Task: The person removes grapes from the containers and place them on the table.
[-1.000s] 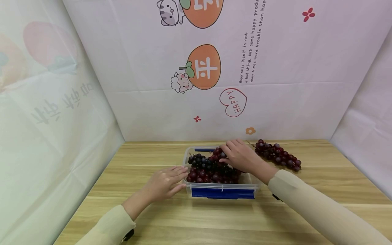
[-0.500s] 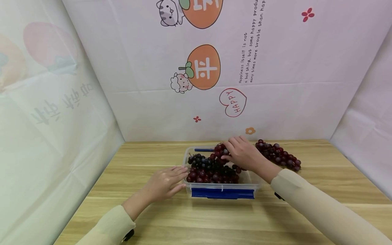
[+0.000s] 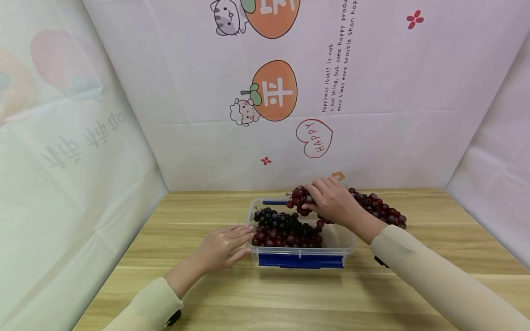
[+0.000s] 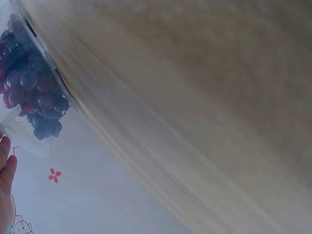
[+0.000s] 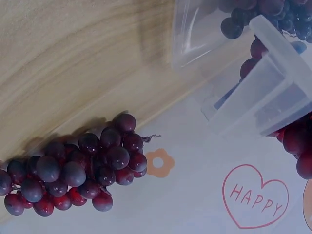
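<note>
My right hand (image 3: 333, 202) grips a bunch of red grapes (image 3: 299, 198) above the back of a clear plastic box (image 3: 301, 261) with blue latches. Part of that bunch hangs below the palm, over the box; the fingers hide the rest. Inside the box lie a bunch of black grapes (image 3: 275, 220) and, in front of it, more red grapes (image 3: 273, 238). Straight fingers of my left hand (image 3: 219, 246) touch the box's left side. Only a few left fingers (image 4: 6, 170) show in the left wrist view.
Another bunch of dark red grapes (image 3: 389, 214) lies on the wooden table (image 3: 207, 294) to the right of the box, partly behind my right forearm. A printed white cloth (image 3: 198, 151) stands along the table's back edge, with white cloth on both sides.
My right hand has lifted the red grape bunch up and slightly right, out of the box's middle. More of the box's right floor shows. The left hand has stayed still.
</note>
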### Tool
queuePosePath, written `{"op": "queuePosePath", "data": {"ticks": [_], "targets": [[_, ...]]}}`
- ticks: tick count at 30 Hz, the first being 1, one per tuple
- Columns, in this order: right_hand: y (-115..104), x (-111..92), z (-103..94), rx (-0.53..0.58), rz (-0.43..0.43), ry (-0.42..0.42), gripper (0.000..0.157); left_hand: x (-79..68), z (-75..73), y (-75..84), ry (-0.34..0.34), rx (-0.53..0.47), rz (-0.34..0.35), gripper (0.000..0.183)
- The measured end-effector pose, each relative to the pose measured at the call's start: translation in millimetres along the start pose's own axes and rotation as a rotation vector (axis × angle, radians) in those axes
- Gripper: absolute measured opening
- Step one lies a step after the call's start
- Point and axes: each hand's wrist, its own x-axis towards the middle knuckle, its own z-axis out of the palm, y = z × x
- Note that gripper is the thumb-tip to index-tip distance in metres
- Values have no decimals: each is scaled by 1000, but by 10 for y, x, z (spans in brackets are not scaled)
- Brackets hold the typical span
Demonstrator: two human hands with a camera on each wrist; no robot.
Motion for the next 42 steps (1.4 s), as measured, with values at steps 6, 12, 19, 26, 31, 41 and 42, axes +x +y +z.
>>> {"op": "queuePosePath", "data": {"ticks": [6, 12, 19, 26, 31, 41, 42], "targets": [[55, 10, -53, -23, 12, 22, 56, -8, 21, -8, -5, 13, -1, 41], [139, 27, -113, -28, 26, 48, 58, -7, 34, -11, -11, 13, -5, 40], [254, 25, -173, -23, 39, 80, 57, 0, 21, -9, -8, 6, -5, 40], [399, 18, -265, 10, 91, 125, 56, -1, 33, -18, 1, 8, -2, 44], [496, -34, -329, -25, 122, 106, 58, 5, 25, -22, -2, 11, -5, 42], [648, -218, -428, -76, 140, 127, 59, 3, 19, -12, -19, 8, -11, 41], [662, -242, -433, -81, 141, 130, 59, 2, 16, -10, -21, 6, -13, 41]]}}
